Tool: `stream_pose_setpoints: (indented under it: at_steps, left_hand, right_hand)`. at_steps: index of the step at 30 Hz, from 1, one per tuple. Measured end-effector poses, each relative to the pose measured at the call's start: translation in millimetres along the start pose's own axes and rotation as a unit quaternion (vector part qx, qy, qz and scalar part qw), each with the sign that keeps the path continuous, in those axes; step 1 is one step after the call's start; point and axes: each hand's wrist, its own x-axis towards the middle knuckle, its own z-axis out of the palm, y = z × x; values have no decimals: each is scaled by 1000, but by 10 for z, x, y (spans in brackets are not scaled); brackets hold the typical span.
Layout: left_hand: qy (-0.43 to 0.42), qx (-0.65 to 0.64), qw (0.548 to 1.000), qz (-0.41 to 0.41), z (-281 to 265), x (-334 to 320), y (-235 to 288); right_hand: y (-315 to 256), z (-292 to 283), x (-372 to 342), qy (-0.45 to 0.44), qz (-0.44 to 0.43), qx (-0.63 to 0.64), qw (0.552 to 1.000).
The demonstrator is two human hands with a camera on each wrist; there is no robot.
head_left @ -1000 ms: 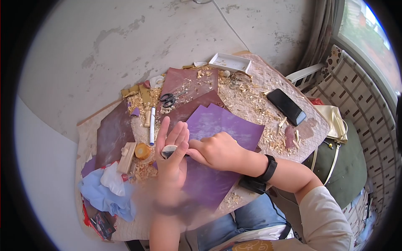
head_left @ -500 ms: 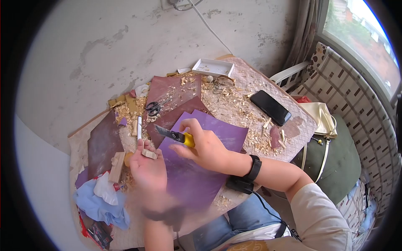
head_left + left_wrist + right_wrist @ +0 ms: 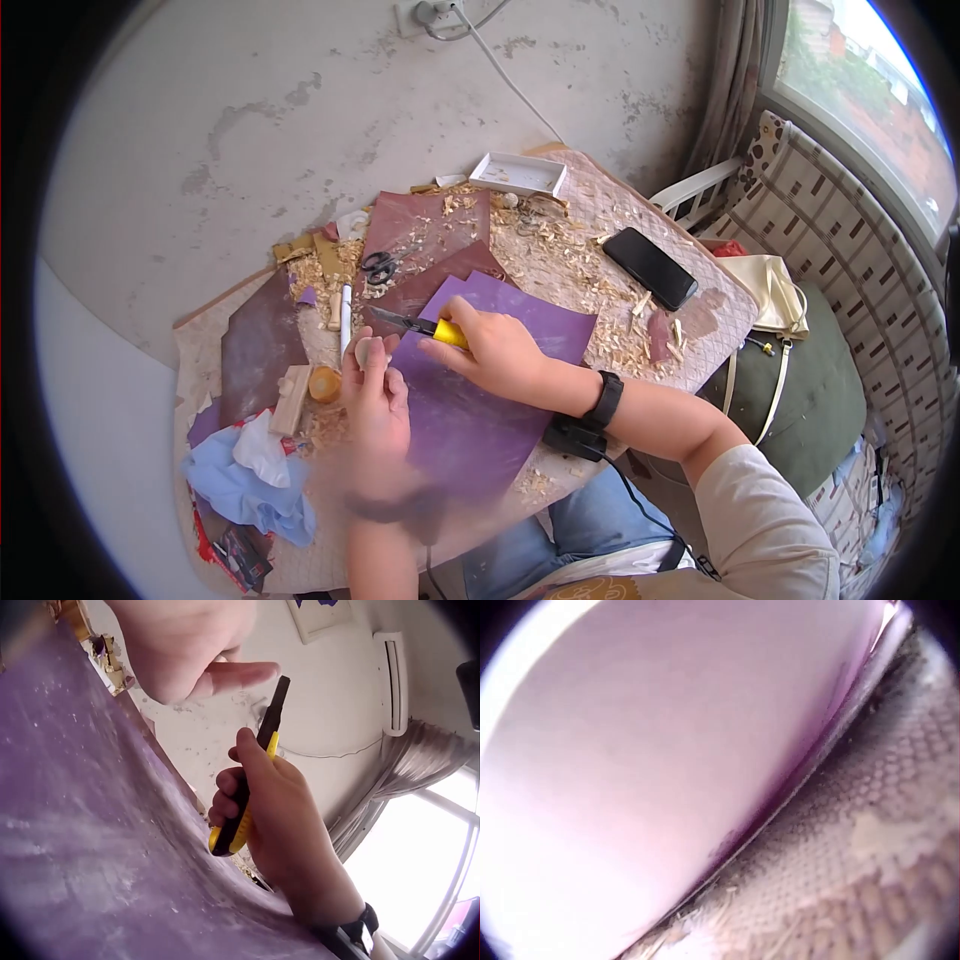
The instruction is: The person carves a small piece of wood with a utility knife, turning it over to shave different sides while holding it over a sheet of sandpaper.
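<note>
In the head view my left hand pinches a small pale wooden piece between thumb and fingers. My right hand grips a yellow and black utility knife, its blade pointing left, close above the left fingertips. The left wrist view shows the right hand curled round the knife, thumb along the handle; the left hand is at the top, the wooden piece hidden there. Under the hands lie purple sheets. The right wrist view shows only a purple sheet and quilted cloth, no hand.
Wood shavings cover much of the quilted cloth. Around the hands are a white marker, scissors, a yellow round object, a wooden block and blue cloth. A phone and white tray lie farther off.
The knife has come into view in the right hand, beside the left. The wooden piece went from lying on the open left palm to being pinched at the fingertips. The head view has shifted.
</note>
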Motion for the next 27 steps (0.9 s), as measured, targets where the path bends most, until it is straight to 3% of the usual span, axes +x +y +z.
stream_pose_setpoints:
  at_steps: [3, 5, 9, 10, 12, 14, 21, 23, 26, 27]
  left_hand:
    - [-40, 26, 998, 32, 66, -44, 2]
    - [-66, -33, 997, 23, 167, -92, -4]
    - [-50, 4, 998, 43, 199, -107, -52]
    - [-66, -19, 997, 37, 167, -84, -59]
    - [-82, -42, 995, 31, 106, -45, -56]
    - [-148, -173, 974, -5, 43, -12, -22]
    - [-76, -175, 981, 24, 19, 18, -12]
    - [-25, -116, 991, 57, 8, 26, -36]
    - [9, -133, 989, 64, -37, 55, -36]
    - [-16, -148, 987, 63, -31, 59, -20]
  right_hand:
    - [-57, -54, -14, 26, -1, 11, 1000]
    - [-61, -65, 0, 32, 6, 24, 999]
    - [-14, -30, 11, 20, -19, 47, 999]
    - [-12, -39, 9, 20, -19, 46, 999]
    - [-17, -63, -2, -13, -101, -21, 995]
    - [31, -4, -4, -8, -95, -28, 995]
    - [-33, -34, 7, 49, -68, -7, 996]
    - [-42, -54, 20, 35, -109, 4, 993]
    - [-5, -52, 14, 6, -154, -1, 988]
    - [9, -37, 10, -10, -154, -18, 988]
